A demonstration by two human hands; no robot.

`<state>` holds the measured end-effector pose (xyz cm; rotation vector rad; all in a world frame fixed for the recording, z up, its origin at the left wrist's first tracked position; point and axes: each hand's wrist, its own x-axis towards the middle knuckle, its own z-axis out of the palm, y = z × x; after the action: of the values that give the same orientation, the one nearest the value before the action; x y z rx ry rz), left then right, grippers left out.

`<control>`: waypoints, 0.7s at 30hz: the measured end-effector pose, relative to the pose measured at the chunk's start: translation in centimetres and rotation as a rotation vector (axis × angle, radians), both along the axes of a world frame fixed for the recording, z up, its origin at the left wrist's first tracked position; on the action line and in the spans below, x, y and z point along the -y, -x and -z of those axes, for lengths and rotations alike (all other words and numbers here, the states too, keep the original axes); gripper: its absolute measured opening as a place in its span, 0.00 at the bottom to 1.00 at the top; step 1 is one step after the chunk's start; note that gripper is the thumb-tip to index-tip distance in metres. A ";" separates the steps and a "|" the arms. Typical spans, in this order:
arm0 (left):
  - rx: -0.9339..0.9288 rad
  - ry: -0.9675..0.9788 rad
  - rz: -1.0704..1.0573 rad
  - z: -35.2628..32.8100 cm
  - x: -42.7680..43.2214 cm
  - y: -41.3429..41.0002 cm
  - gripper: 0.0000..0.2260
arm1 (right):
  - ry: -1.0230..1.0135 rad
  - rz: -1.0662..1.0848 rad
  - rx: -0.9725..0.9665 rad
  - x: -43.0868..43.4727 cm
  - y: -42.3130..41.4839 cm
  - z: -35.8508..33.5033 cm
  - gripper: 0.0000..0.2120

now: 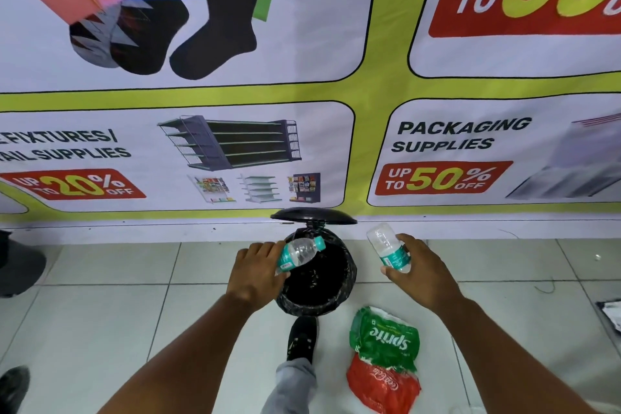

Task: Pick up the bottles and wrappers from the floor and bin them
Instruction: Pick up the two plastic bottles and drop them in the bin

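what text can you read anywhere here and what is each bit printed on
"Sprite": green wrapper on the floor
"Coca-Cola": red wrapper below it
"PACKAGING SUPPLIES", "UP TO 50% OFF": wall banner, right panel
"FIXTURES/", "AIL SUPPLIES" (cut off), "UP TO 20% OFF": banner, left panel
"UP TO 60" (cut off): banner, top right
Labels on the left hand's bottle and the right hand's bottle: too small to read

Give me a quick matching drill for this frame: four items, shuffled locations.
Items:
1. capped bottle
2. uncapped bottle
3. Sprite wrapper
4. black shoe

Locations:
A. on the floor tiles, right of the bin
B. in the left hand, over the bin opening
C. at the bin's base, pedal side
D. in the right hand, beside the bin

Pairs: 1-B, 2-D, 3-A, 4-C
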<state>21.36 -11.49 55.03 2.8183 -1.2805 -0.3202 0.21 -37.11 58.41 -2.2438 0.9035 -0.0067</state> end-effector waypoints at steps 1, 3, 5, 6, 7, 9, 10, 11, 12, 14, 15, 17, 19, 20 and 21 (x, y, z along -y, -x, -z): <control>-0.019 -0.028 0.002 0.9 0.3 0.0 0.28 | -0.004 -0.005 -0.003 0.0 -0.1 0.6 0.31; -0.048 -0.058 0.004 3.6 1.4 -0.5 0.28 | -0.002 -0.023 -0.005 0.1 -0.3 2.6 0.31; -0.077 -0.077 0.009 5.9 2.8 -1.0 0.28 | -0.004 -0.033 -0.017 0.4 -0.5 4.3 0.33; -0.089 -0.085 0.012 7.5 3.5 -1.4 0.29 | -0.003 -0.038 -0.030 0.5 -0.7 5.5 0.33; -0.103 -0.091 0.014 8.9 4.1 -1.6 0.31 | 0.003 -0.044 -0.041 0.7 -0.8 6.5 0.33; -0.136 -0.107 0.012 11.3 4.7 -1.9 0.38 | 0.015 -0.059 -0.055 0.9 -1.1 8.1 0.34; -0.146 -0.110 0.004 12.0 4.7 -2.0 0.41 | 0.026 -0.066 -0.059 0.9 -1.3 8.7 0.33; -0.155 -0.105 -0.003 12.7 4.7 -2.1 0.43 | 0.032 -0.071 -0.070 1.0 -1.5 9.2 0.33; -0.160 -0.093 -0.012 13.3 4.5 -2.2 0.43 | 0.033 -0.074 -0.082 1.0 -1.7 9.7 0.33; -0.153 -0.063 -0.017 13.6 3.9 -2.4 0.43 | 0.029 -0.077 -0.094 0.9 -2.3 10.3 0.33; -0.156 -0.061 -0.016 13.6 3.6 -2.7 0.43 | 0.025 -0.075 -0.097 0.8 -2.7 10.5 0.32; -0.152 -0.061 -0.014 13.3 2.9 -3.3 0.43 | 0.027 -0.079 -0.097 0.5 -3.5 10.6 0.32; -0.137 -0.063 -0.013 12.9 2.0 -4.0 0.43 | 0.036 -0.096 -0.106 0.2 -4.3 10.6 0.32; -0.134 -0.061 -0.013 12.8 1.5 -4.3 0.42 | 0.045 -0.109 -0.111 -0.1 -4.6 10.6 0.32; -0.133 -0.058 -0.015 12.6 1.1 -4.6 0.42 | 0.054 -0.121 -0.118 -0.3 -4.8 10.7 0.33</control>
<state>25.92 -12.55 42.40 2.7974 -1.2417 -0.5421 5.03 -36.85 47.70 -2.3661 0.8365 0.1593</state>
